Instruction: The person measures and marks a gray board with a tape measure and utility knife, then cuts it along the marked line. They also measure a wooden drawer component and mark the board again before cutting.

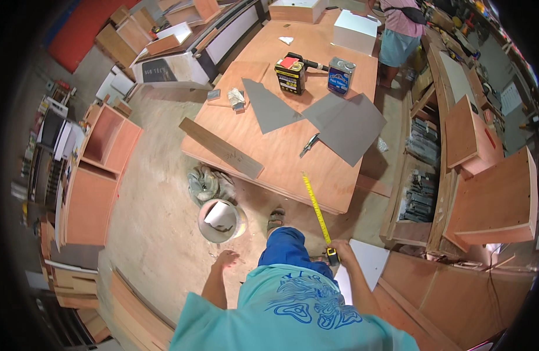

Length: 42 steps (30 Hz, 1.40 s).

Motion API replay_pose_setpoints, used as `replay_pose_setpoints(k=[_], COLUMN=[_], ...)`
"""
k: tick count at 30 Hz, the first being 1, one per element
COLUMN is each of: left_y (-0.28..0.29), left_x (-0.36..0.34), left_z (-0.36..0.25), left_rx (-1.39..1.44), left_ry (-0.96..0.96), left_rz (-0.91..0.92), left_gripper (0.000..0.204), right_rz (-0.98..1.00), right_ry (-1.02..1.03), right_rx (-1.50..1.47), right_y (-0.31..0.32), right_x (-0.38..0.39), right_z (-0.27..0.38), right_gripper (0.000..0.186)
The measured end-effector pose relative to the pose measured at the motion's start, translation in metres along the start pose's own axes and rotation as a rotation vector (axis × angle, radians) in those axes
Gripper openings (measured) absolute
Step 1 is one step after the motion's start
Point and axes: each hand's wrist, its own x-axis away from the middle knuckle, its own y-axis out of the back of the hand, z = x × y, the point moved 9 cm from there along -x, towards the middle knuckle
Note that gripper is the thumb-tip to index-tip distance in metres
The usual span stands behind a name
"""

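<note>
My right hand (342, 250) is closed around a black and yellow tape measure (332, 256) at my right side. Its yellow blade (315, 206) runs out forward, with the tip over the near part of the plywood-topped table (281, 164). Empty and with its fingers apart, my left hand (226, 258) hangs low at my left, closest to a round bucket (239, 228) on the floor. On the table just beyond the blade's tip lies a utility knife (309, 145), beside grey sheets (351, 126). A long brown wooden strip (223, 147) rests along the table's near left edge.
Two metal cans (290, 79) (341, 77) stand farther back on the table, near a white box (354, 32). A crumpled cloth (208, 184) lies behind the bucket. Wooden cabinets (85, 205) stand left, drawer-like boxes (491, 199) right. Another person (398, 44) stands at the far right.
</note>
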Motion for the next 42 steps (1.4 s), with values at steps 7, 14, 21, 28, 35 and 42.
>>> replay_pose_setpoints(k=[7,14,21,28,35,42], left_y=[0.097,0.202,0.188,0.184,0.172,0.166], left_x=[-0.036,-0.149,-0.245,-0.384,-0.403,-0.418], left_z=[-0.065,-0.129,-0.390,-0.464,-0.436,-0.434], left_rx=[-0.156,-0.592,-0.468,-0.106,-0.601,-0.668], left_ry=[-0.291,-0.473,-0.946,-0.416,-0.148,-0.062], left_rz=[-0.113,-0.342,-0.696,-0.871,-1.081,-1.025], left_gripper=[0.044,0.027,0.031,0.054,0.065,0.065], right_rz=[0.226,0.217,0.244,0.403,0.449,0.511], right_ry=[0.421,0.072,-0.116,0.161,-0.035,0.033], right_rx=[0.834,1.045,1.240,1.402,1.331,1.462], right_y=[-0.002,0.012,0.030,0.034,-0.004,0.014], right_x=[-0.110,-0.259,-0.435,-0.625,-0.716,-0.758], right_z=[0.076,0.155,0.199,0.178,0.206,0.158], right_gripper=[0.017,0.025,0.026,0.027,0.024,0.023])
